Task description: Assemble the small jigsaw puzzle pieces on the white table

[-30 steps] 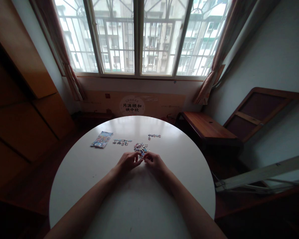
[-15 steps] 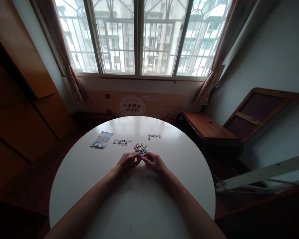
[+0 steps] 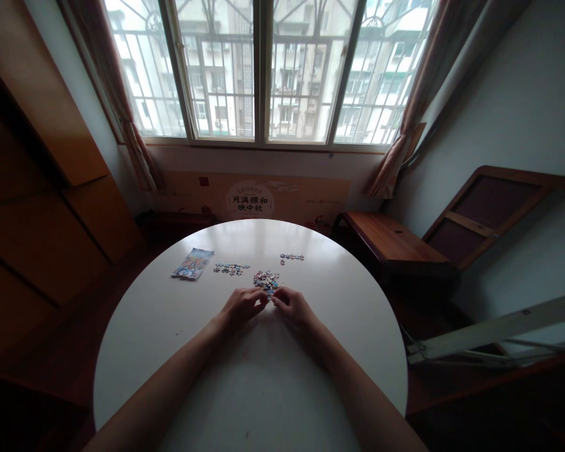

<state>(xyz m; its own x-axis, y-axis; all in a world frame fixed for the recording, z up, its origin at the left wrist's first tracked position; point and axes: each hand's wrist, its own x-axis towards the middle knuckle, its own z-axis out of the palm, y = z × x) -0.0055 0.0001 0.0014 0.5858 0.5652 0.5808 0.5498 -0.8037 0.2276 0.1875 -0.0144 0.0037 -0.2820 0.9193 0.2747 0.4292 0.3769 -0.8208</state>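
Observation:
Jigsaw puzzle pieces lie in a loose pile (image 3: 266, 280) near the middle of a round white table. Just in front of that pile, my left hand (image 3: 245, 302) and my right hand (image 3: 288, 301) come together, fingers pinched. Between their fingertips is a small bluish puzzle piece (image 3: 270, 293), partly covered by the fingers; whether it is one piece or two joined I cannot tell. Left of the pile lies a group of puzzle pieces (image 3: 231, 269). Behind it to the right, a short joined strip of pieces (image 3: 292, 257) bends down at its left end.
A colourful picture sheet or packet (image 3: 193, 263) rests at the left on the white table (image 3: 263, 389). Beyond the table's right edge stands a wooden bench (image 3: 390, 237), with a pale metal frame (image 3: 489, 329) nearer. A barred window is ahead.
My right fingertips have shifted slightly right, away from the left ones, and more of the bluish piece shows between them. The other pieces and the sheet stay where they were.

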